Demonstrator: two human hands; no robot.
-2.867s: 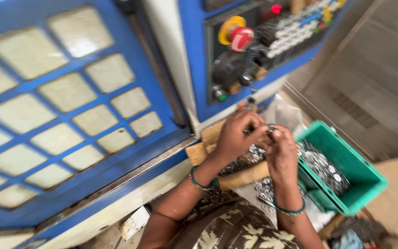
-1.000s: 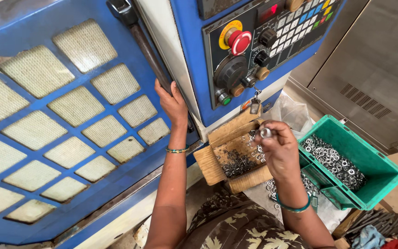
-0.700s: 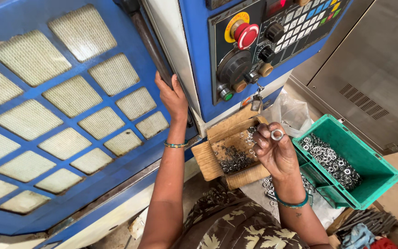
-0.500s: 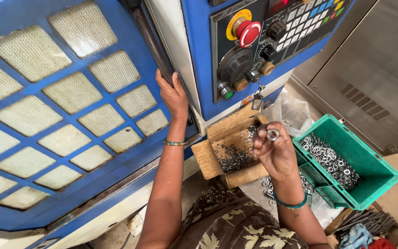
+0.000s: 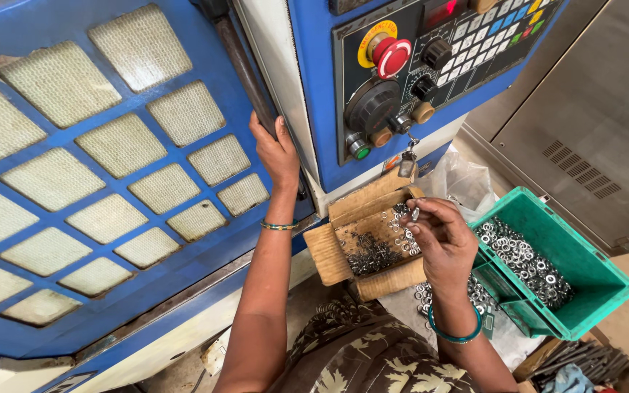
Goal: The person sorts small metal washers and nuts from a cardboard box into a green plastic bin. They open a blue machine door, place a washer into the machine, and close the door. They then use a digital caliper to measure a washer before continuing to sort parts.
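My left hand (image 5: 277, 151) reaches up and grips the dark vertical handle (image 5: 244, 69) on the right edge of the blue machine door (image 5: 103, 175). My right hand (image 5: 440, 239) hovers over an open cardboard box (image 5: 329, 255) of small metal rings and pinches one small metal ring (image 5: 415, 214) between thumb and fingertips. The box sits just below the machine's control panel (image 5: 416, 73). A green plastic crate (image 5: 591, 280) full of metal rings stands to the right of my right hand.
The control panel carries a red emergency button (image 5: 392, 55), dark knobs and a keypad. A key tag (image 5: 406, 164) hangs below it. A clear plastic bag (image 5: 467, 182) lies behind the crate. A grey metal cabinet (image 5: 598, 124) stands at right. Metal rods (image 5: 584, 360) lie at bottom right.
My left hand left the box and rose to the door handle, where it stays. My right hand lowered slightly toward the box with the ring still pinched.
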